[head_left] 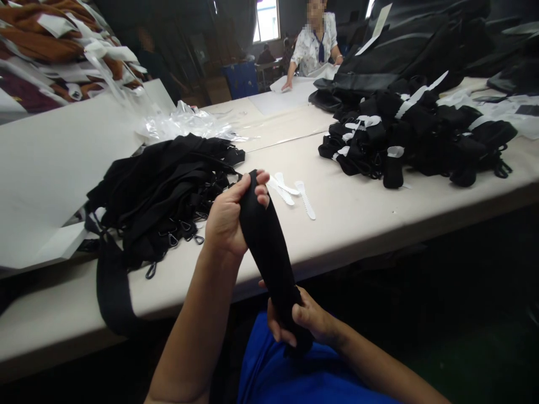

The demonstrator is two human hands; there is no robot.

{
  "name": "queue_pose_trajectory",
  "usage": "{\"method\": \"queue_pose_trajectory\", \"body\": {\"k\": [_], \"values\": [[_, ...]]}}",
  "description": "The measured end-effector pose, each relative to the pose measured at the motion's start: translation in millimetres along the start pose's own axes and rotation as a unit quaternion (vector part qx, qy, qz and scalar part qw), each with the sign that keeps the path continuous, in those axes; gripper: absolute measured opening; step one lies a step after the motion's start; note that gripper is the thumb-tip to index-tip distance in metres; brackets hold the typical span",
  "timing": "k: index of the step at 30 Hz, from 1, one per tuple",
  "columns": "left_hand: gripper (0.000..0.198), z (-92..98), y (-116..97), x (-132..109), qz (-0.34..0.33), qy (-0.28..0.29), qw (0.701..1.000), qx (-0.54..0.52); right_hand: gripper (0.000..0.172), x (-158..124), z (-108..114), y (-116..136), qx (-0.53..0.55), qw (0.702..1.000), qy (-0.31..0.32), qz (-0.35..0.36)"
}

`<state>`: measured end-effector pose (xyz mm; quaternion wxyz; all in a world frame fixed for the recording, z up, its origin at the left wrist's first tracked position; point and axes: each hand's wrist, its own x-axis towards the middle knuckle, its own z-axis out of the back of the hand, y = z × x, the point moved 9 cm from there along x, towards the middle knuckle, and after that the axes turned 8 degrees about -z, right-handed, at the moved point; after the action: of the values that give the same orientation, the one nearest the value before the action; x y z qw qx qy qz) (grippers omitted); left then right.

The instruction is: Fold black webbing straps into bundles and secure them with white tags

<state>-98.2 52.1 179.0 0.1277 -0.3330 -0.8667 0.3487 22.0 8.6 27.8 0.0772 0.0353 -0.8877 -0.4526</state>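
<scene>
Blue cloth garment (269,370) is showing below R hand (311,314), which is gripping wide black fabric strap (272,247) low; L hand (225,216) is clasping its top. Keeping it taut, untwisted btwn hands prob. helps.

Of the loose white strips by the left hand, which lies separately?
The rightmost white strip: the other strips bunch together, nearer the left hand.

Daylight glares through a far window (268,21) in an otherwise dim scene; plastic wrap (185,122) glints at left, deep shadow lies beneath the table (357,210), and distant figures (266,55) blur.
</scene>
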Motion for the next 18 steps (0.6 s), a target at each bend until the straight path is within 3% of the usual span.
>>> {"method": "queue_pose_trajectory", "body": {"k": [3,7,13,16,18], "values": [[0.027,-1.5,-7.8,-0.5,-0.012,-0.006,0.998,-0.057,0.079,1.2,0.9,-0.4,-0.011,1.0,0.009,-0.001],[0.033,-6.9,-17.3,0.8,-0.077,0.073,0.994,0.039,0.075,2.8,4.5,4.4,-0.03,0.999,-0.004,-0.011],[0.018,-3.8,-8.7,16.7,0.007,0.178,0.956,0.232,0.062,2.4,11.6,-6.1,-0.043,0.998,-0.024,-0.036],[0.016,-2.6,-12.2,26.7,0.01,0.181,0.939,0.292,0.06,5.4,18.2,-27.1,-0.01,0.994,-0.047,-0.093],[0.022,-2.4,-18.2,22.6,-0.003,0.167,0.935,0.312,0.061,6.7,28.9,-35.0,-0.002,0.988,-0.096,-0.119]]}}
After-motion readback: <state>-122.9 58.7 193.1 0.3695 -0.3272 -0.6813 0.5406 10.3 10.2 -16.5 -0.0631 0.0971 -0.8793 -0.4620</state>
